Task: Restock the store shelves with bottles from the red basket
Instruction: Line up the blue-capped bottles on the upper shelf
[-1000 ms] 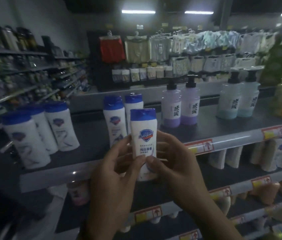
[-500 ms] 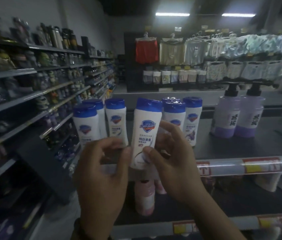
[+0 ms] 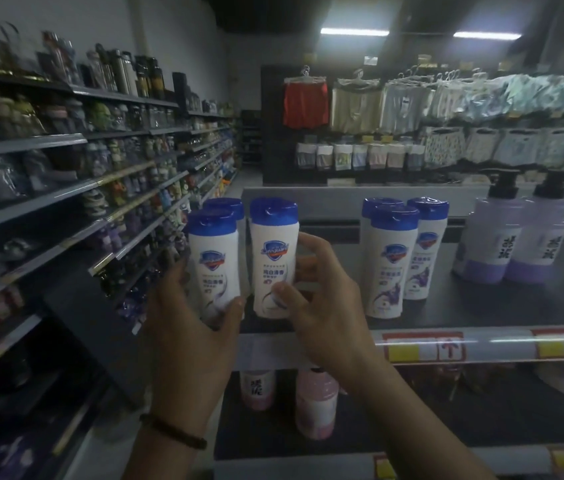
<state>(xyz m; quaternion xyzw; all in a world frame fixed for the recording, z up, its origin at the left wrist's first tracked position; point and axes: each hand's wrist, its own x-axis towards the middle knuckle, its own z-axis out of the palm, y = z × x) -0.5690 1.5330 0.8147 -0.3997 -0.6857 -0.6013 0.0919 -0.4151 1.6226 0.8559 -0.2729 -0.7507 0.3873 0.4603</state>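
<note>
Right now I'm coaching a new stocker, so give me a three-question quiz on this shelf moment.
1. True or false: the right hand grips a blue-capped white bottle.
2. What does the left hand touch? A) pump bottle B) neighbouring white bottle C) price strip
3. What colour are the pump bottles on the top shelf?

Key: 1 true; 2 B; 3 purple.

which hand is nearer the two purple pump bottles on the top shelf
Right. The right hand grips a white blue-capped bottle just left of mid-shelf, with the purple pump bottles further to its right. The left hand is further left, on the neighbouring bottle.
</note>
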